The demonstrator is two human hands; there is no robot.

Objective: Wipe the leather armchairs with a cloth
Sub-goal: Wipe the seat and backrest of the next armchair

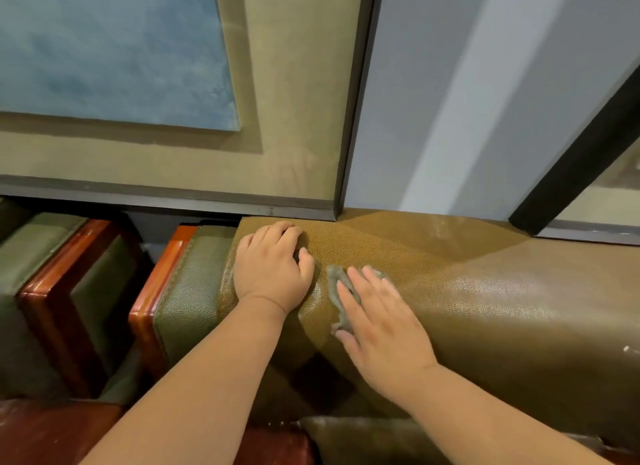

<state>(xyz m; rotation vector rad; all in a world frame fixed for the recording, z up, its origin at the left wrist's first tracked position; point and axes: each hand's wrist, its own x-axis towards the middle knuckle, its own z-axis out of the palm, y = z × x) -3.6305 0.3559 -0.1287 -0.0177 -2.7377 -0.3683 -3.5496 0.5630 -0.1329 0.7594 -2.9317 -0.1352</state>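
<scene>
Wiping is under way on the armchair backrest top. The right hand presses the cloth flat under straight fingers; the left hand rests spread, bracing beside it. Next, sweep rightward along the unwiped leather.

Both forearms bare; no sleeves, apparently no rings on fingers.
</scene>
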